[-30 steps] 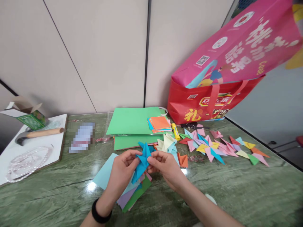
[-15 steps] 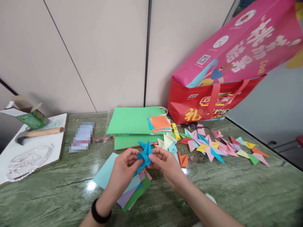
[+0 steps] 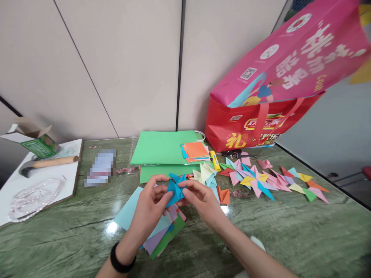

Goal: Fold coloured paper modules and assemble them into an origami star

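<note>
1. We are indoors, at a table used for papercraft; home or office, we cannot tell.
2. On a clock face centred in our view, a pale panelled wall [image 3: 124, 58] stands at twelve, a green marbled table [image 3: 87, 235] at six.
3. Craft signs: blue folded paper [image 3: 175, 192] at six, colourful paper points [image 3: 256, 178] and a glue stick [image 3: 215, 161] towards four.
4. We see a hammer [image 3: 53, 162] near nine.

Plain blue paper [image 3: 175, 190], streaked green tabletop [image 3: 72, 235]
</note>
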A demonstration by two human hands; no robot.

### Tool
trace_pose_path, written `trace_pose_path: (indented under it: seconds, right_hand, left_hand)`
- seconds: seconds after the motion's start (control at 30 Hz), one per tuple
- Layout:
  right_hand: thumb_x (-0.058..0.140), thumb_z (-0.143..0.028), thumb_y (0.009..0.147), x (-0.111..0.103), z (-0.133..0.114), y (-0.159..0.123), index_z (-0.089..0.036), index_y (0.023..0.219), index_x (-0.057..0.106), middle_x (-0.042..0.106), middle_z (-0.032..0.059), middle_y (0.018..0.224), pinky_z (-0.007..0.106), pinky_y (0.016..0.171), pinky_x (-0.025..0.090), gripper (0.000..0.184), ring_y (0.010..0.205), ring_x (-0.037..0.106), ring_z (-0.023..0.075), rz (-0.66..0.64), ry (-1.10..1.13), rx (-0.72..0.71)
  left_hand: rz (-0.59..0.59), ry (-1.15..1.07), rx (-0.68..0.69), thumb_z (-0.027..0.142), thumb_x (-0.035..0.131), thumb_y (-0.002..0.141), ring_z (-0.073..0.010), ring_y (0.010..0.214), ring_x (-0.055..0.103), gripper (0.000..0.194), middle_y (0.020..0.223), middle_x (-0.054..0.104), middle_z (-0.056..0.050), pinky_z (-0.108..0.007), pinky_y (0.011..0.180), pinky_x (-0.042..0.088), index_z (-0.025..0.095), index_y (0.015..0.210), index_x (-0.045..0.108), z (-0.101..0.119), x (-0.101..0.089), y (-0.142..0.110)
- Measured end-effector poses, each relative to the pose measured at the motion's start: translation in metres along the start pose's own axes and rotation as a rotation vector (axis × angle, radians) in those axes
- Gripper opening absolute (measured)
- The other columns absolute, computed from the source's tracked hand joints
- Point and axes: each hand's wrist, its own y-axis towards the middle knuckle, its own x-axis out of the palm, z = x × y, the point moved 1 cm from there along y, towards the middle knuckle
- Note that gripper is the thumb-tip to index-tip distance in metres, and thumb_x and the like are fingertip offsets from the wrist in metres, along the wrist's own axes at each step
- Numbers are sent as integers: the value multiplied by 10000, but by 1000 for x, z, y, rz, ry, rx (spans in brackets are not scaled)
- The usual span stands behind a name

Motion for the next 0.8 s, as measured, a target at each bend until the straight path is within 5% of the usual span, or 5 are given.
trace_pose_path:
  seconds: [0.13, 0.23, 0.57, 0.8]
  right_hand:
    - [697, -412, 691, 0, 2, 2, -188, 845, 608, 639, -21, 718, 285, 622, 545, 286, 586, 652, 141, 81, 56, 44]
    - [740, -423, 627, 1, 0, 3, -185, 808, 609, 649, -21, 708, 301, 622, 553, 327, 562, 648, 145, 145, 70, 87]
    - [751, -420, 617, 1, 5, 2, -156, 802, 611, 662, -4, 628, 320, 614, 562, 352, 574, 675, 183, 121, 4, 75]
    - [730, -423, 649, 1, 8, 0, -160, 815, 617, 677, 19, 661, 325, 600, 561, 330, 592, 678, 198, 110, -60, 27]
  left_hand:
    - [149, 308, 309, 185, 560, 772, -208, 965, 572, 152, 1010, 595, -61, -351, 798, 492, 222, 916, 593, -1, -4, 0]
    - [163, 462, 448, 173, 568, 774, -232, 1017, 542, 126, 1037, 564, -65, -390, 873, 444, 232, 839, 658, -1, -4, -2]
    - [78, 573, 424, 180, 660, 715, -220, 763, 526, 68, 675, 635, -20, -351, 703, 425, 236, 681, 679, -1, 0, -1]
    - [73, 469, 278, 192, 663, 671, -218, 749, 572, 61, 672, 678, -16, -326, 684, 453, 236, 632, 682, 1, -1, 0]
